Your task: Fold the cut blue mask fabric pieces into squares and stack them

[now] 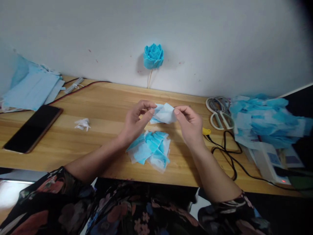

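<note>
Between my two hands is a piece of pale blue and white fabric (164, 114), which looks like cut face-mask material. My left hand (139, 119) pinches its left edge between thumb and fingers. At the right edge, the thumb and forefinger of my right hand (189, 122) are closed on the same piece. Just below the hands, a loose pile of blue and white fabric pieces (151, 148) lies on the wooden table. Beyond them, a blue fabric flower (153, 56) on a thin stick leans against the wall.
Flat blue face masks (34, 86) are stacked at the left, near a dark phone (34, 129). White scraps (83, 124) lie left of my hands. At the right are scissors (220, 114), a heap of blue fabric (266, 119), a yellow-tipped tool (206, 131) with black cable, and a white power strip (271, 163).
</note>
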A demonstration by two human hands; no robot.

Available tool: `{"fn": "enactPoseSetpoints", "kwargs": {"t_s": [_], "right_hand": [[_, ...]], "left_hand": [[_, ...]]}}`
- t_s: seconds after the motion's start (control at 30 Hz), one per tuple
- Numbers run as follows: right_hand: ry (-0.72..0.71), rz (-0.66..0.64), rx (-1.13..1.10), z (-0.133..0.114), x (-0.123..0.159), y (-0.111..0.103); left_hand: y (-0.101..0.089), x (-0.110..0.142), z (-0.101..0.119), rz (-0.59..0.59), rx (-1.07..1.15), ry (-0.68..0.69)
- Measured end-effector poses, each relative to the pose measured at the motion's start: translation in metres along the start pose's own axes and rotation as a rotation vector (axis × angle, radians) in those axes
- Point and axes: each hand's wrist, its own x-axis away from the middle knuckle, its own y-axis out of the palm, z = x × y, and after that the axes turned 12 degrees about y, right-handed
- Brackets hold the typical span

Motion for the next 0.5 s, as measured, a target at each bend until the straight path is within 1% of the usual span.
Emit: {"fn": "enactPoseSetpoints", "kwargs": {"t_s": [0.07, 0.13, 0.27, 0.33, 0.5], "right_hand": [[0.009, 0.006, -0.016, 0.0003, -0.0002, -0.0001], [0.006, 0.014, -0.026, 0.0000, -0.0002, 0.0001], [0.007, 0.020, -0.028, -0.0005, -0.0008, 0.0011], [0.011, 0.020, -0.029, -0.0007, -0.0008, 0.0016], [0.009, 0.014, -0.026, -0.0018, 0.0007, 0.0023]], "left_hand": [[-0.0008, -0.0005, -0.0014, -0.007, -0.049, 0.020], [-0.0013, -0.0014, -0.0027, -0.028, -0.101, 0.069], [-0.0016, -0.0030, -0.0032, -0.084, -0.212, 0.242], [-0.0016, -0.0030, -0.0033, -0.100, -0.263, 0.306], [-0.0008, -0.0023, -0.0080, -0.116, -0.298, 0.391]]}}
